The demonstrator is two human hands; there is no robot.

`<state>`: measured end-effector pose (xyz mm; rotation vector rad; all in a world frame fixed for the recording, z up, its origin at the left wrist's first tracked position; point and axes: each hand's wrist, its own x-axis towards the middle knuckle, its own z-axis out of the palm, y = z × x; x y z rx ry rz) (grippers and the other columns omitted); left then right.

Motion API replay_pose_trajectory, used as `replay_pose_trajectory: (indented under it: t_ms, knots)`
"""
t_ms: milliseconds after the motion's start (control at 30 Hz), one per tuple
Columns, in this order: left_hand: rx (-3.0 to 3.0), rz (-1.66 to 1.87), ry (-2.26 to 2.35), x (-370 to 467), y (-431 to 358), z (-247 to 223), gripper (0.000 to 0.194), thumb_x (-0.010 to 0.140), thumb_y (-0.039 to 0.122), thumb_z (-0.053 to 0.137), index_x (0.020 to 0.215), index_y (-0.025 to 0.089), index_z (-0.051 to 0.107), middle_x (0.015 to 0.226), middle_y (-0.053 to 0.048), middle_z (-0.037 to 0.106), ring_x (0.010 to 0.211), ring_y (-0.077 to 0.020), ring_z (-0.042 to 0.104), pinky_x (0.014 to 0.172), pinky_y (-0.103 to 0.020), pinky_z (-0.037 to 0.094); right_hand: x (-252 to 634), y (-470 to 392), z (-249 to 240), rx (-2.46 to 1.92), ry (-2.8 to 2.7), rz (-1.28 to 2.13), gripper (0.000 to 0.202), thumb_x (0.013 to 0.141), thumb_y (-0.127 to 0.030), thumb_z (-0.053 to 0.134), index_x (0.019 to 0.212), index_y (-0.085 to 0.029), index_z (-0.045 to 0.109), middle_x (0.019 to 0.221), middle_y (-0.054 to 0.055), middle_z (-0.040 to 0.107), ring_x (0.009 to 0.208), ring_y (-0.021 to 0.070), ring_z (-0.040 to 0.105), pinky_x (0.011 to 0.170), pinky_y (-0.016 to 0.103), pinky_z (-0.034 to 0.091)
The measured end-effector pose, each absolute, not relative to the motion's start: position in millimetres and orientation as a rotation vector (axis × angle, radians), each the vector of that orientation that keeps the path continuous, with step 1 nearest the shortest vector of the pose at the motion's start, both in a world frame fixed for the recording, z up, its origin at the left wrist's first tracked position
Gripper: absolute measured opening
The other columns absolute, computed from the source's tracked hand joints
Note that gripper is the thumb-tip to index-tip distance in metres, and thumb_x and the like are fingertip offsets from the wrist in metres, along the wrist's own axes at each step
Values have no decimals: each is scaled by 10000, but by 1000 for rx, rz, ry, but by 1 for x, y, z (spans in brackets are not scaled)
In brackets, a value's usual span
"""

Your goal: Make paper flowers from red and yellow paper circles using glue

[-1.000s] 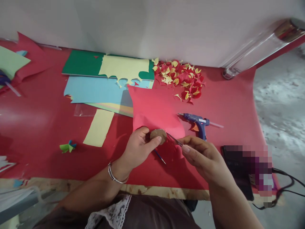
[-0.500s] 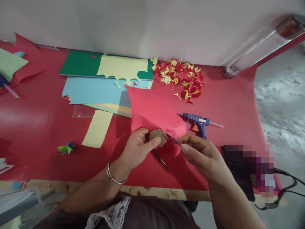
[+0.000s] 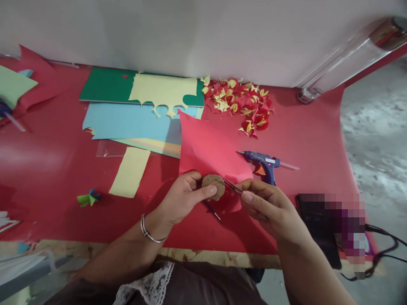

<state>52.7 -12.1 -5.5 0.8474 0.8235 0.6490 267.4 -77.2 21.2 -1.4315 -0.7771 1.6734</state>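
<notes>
My left hand is closed, its thumb pressing a round brown disc against a sheet of red paper. The sheet rises away from me beyond the disc, its upper part over other papers. My right hand is closed on slim metal scissors, their handles hidden by its fingers. The blades point left to the disc's right edge, at the paper. Under the hands lies a thin blue stick with a pointed tip, partly hidden.
A blue glue gun lies to the right, near a black device with cables. Red and yellow scraps are heaped at the back. Left are a green board, blue paper, a yellow strip and a small folded paper piece.
The red sheet has turned and shifted right, with the disc moving slightly right in my left hand. The scissor blades show more apart at the disc's edge. My right hand has barely moved.
</notes>
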Motion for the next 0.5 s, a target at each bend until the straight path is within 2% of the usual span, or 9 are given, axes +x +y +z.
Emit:
replay_pose_trajectory:
  t_ms: [100,167,333,500]
  knots:
    - [849,655,833,53,-12,-5,581,761,481,942,724,215,427,599,83,487,553,-69,443,550,-223,376,267,-76,20,-1416,-746,1700,473,823,-599,878,927,-174,699,597,-85,393,497,49,223,457,235,133]
    - [877,657,859,54,-12,-6,576,756,484,947,742,213,439,601,91,471,565,-71,455,563,-219,384,268,-75,19,-1401,-742,1712,463,830,-589,877,921,-174,693,594,-92,378,490,44,207,451,232,125]
    - [939,669,917,55,-16,-12,515,739,518,942,791,193,546,720,19,621,698,-136,615,653,-261,479,268,-76,20,-1387,-760,1708,432,859,-562,864,937,-170,699,594,-97,369,491,43,193,451,231,133]
    - [968,674,960,56,-19,-17,463,739,494,939,804,191,594,782,-21,699,766,-184,686,720,-304,541,269,-76,20,-1404,-809,1680,424,868,-569,853,921,-177,703,592,-90,377,494,51,214,455,234,161]
